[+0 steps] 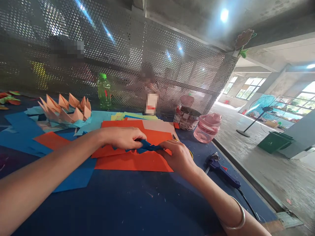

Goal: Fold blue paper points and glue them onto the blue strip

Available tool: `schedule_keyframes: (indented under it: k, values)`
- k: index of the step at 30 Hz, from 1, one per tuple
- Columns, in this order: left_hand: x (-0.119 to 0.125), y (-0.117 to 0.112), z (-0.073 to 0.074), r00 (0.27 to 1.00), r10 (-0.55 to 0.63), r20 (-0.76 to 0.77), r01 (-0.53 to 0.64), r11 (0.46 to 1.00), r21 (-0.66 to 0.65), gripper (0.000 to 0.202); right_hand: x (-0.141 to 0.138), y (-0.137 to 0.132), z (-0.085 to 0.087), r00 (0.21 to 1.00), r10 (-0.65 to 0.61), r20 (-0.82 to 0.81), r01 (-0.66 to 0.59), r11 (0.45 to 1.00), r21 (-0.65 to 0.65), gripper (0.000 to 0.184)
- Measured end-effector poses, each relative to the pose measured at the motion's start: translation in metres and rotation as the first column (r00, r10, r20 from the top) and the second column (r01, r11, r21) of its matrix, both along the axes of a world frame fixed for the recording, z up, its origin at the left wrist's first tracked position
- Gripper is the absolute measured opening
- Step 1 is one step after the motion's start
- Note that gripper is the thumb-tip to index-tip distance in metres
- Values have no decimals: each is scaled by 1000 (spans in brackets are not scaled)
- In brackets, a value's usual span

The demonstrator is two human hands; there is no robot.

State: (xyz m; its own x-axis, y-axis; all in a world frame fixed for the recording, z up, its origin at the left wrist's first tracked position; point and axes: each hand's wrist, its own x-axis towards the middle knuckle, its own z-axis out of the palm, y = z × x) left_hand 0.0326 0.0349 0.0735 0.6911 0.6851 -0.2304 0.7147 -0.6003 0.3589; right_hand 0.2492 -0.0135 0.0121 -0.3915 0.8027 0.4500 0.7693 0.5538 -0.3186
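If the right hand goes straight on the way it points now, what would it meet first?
The right hand would likely meet the blue paper first, at its fingertips; the left hand lies beyond.

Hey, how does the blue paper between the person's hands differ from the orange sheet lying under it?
The blue paper is folded into a narrow, jagged strip, while the orange sheet lies flat and open. The blue paper is far smaller than the orange sheet. The blue paper is held up by the left hand and right hand, while the orange sheet rests on the dark blue table. Both look like coloured craft paper.
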Motion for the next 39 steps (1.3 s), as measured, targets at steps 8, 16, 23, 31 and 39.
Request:
schedule_keyframes:
  k: [8,16,23,31,39]
  values:
    - [0,-1,3,998,-33,59,41,988,-149,20,0,0,-1,1000,18,-5,-18,1000,-14,8]
    - [-1,0,2,996,-44,73,56,984,-169,23,-1,-2,0,999,33,-14,-33,999,-29,8]
    - [0,-2,3,997,-52,64,61,987,-151,24,-2,-4,-1,1000,26,5,-26,1000,-4,8]
    - [2,-2,4,997,-53,58,62,983,-173,31,-3,-5,1,999,12,34,-12,1000,-18,9]
    - [1,2,-2,995,-60,81,72,986,-153,28,-3,-5,1,999,2,41,-2,1000,-8,9]
